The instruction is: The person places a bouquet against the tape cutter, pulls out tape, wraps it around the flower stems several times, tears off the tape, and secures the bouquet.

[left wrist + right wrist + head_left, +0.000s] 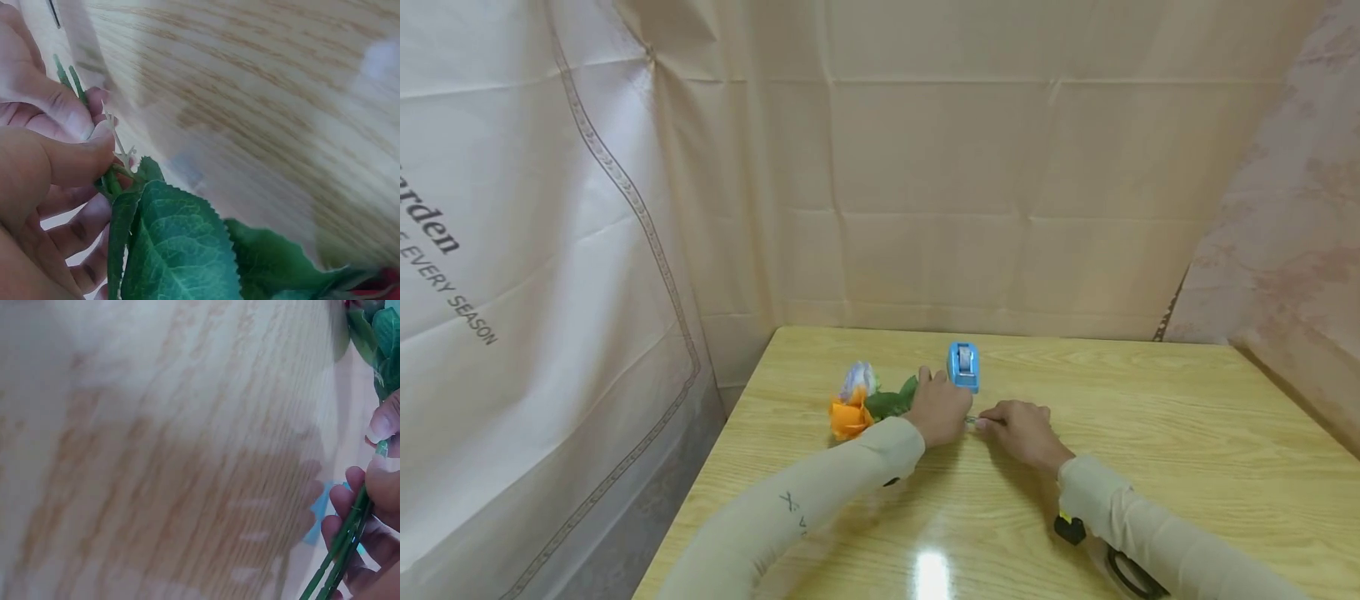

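A small bunch of artificial flowers lies across both hands over the table. Its orange flower (848,417) and pale purple flower (859,378) point left in the head view. My left hand (940,408) pinches the green stems (340,550) just below the serrated leaves (181,247). Close beside it, my right hand (1022,429) grips the same stems lower down between thumb and fingers, their cut ends sticking out past it. A shiny patch shows on the stems between the two thumbs in the right wrist view. Some red petals appear at the left wrist view's corner.
A blue tape dispenser (964,368) stands just beyond the left hand on the wooden table (1150,417). Beige cloth (940,167) hangs behind the table, with a printed white curtain (550,250) at left. A black strap (1131,575) hangs under the right sleeve.
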Demonstrator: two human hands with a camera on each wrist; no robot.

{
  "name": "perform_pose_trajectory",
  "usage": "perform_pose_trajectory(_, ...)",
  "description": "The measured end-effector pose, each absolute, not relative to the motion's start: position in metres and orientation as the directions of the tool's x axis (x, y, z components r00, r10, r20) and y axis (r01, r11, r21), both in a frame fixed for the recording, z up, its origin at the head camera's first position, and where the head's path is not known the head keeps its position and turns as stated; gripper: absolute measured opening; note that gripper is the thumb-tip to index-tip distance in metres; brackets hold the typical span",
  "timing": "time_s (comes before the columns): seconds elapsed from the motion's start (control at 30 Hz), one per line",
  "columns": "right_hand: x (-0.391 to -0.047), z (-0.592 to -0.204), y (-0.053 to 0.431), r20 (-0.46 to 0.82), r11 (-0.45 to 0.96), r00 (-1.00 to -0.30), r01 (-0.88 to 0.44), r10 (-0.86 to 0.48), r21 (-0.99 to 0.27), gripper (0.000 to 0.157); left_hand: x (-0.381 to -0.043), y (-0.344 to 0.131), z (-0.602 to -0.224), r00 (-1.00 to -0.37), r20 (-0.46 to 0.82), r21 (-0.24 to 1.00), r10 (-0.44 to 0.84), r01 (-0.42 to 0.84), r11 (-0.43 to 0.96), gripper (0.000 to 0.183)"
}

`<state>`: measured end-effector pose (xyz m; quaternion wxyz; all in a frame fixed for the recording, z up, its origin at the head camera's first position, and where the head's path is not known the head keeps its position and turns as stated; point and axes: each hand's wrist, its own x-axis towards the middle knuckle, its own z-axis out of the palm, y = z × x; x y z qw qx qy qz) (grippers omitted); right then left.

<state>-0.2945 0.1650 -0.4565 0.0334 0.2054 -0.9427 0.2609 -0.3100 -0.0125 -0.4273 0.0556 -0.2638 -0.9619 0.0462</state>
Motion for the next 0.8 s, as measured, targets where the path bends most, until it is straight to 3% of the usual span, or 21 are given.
perform_pose_trajectory(0.17,-0.298,-0.456,0.165,0.067,0.785,-0.938,-0.322,-0.340,-0.529,0.030,-0.310,-0.013,-0.431,-0.843,0.113,-0.191,0.526,0.501,0.844,0.033)
perform_pose_trajectory(0.4,-0.302,-0.453,0.166,0.031,0.758,-0.926,-0.327,-0.377,-0.565,0.026,-0.309,-0.013,-0.435,-0.823,0.147,-0.238,0.549,0.510,0.827,0.031)
perform_pose_trajectory(0.8,-0.302,-0.454,0.167,0.104,0.747,-0.926,-0.356,-0.363,-0.561,0.022,-0.325,-0.016,-0.435,-0.825,0.020,-0.040,0.564,0.563,0.825,0.034)
